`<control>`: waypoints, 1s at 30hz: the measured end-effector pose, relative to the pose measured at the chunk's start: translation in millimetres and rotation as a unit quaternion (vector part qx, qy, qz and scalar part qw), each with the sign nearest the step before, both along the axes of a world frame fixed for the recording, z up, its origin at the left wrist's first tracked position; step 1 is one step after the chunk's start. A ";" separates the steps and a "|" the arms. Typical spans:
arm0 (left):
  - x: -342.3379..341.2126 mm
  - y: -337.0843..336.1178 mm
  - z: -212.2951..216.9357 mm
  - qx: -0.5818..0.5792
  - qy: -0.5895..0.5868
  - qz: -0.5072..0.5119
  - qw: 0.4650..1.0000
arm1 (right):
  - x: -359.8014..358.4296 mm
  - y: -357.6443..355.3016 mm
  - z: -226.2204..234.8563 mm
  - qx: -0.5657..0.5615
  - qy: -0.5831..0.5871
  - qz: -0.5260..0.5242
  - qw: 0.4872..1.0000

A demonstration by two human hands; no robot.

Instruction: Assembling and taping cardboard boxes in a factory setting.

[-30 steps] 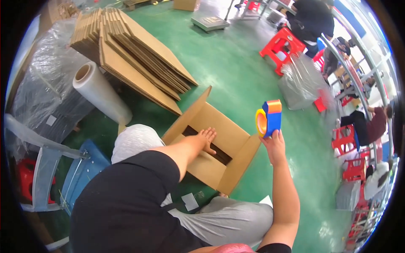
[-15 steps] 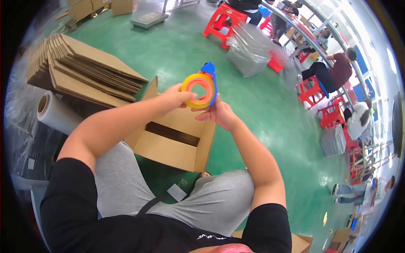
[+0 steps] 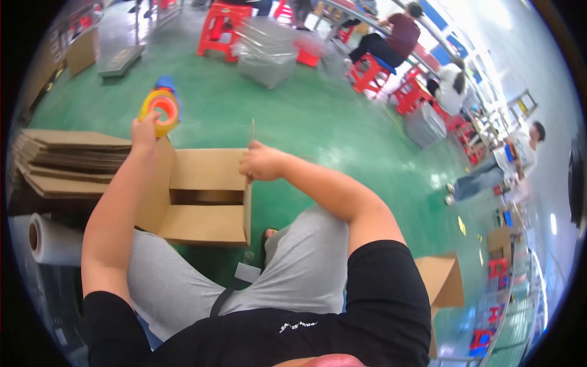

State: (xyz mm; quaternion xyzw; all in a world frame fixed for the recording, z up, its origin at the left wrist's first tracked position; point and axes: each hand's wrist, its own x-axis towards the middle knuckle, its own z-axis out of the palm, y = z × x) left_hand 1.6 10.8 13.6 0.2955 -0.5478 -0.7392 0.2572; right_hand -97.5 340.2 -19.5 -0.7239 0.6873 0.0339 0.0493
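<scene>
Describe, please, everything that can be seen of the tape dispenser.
The tape dispenser has a blue, plastic-looking body, visible at its far end and right side. It carries a round roll, yellow outside, with an orange-red inner ring around an open centre. It is raised, blue end away from the person, appearing just beyond the far left corner of the cardboard box. The left hand grips its near left edge. Blur hides finer details.

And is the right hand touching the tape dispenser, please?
Apart. The head view shows the tape dispenser in the left hand, with green floor visible between it and the right hand.
</scene>
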 end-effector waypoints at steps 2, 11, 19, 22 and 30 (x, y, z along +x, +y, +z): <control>-5.6 -3.0 -1.0 -0.014 0.031 0.007 0.999 | 3.3 14.0 53.0 -0.067 -0.054 -0.064 0.994; -21.8 -2.4 -3.6 -0.076 0.130 0.002 0.989 | 43.6 194.4 233.1 -0.365 0.336 -0.513 0.700; -38.0 8.1 -42.7 -0.169 0.039 -0.096 0.980 | 235.7 421.9 370.4 -0.304 0.539 -0.518 0.590; -52.2 -4.2 -70.3 -0.232 0.021 -0.135 0.963 | 311.5 472.6 360.5 -0.132 0.576 -0.623 0.512; -60.3 -8.6 -83.9 -0.282 -0.045 -0.167 0.944 | 489.6 539.1 295.5 0.000 0.591 -0.654 0.473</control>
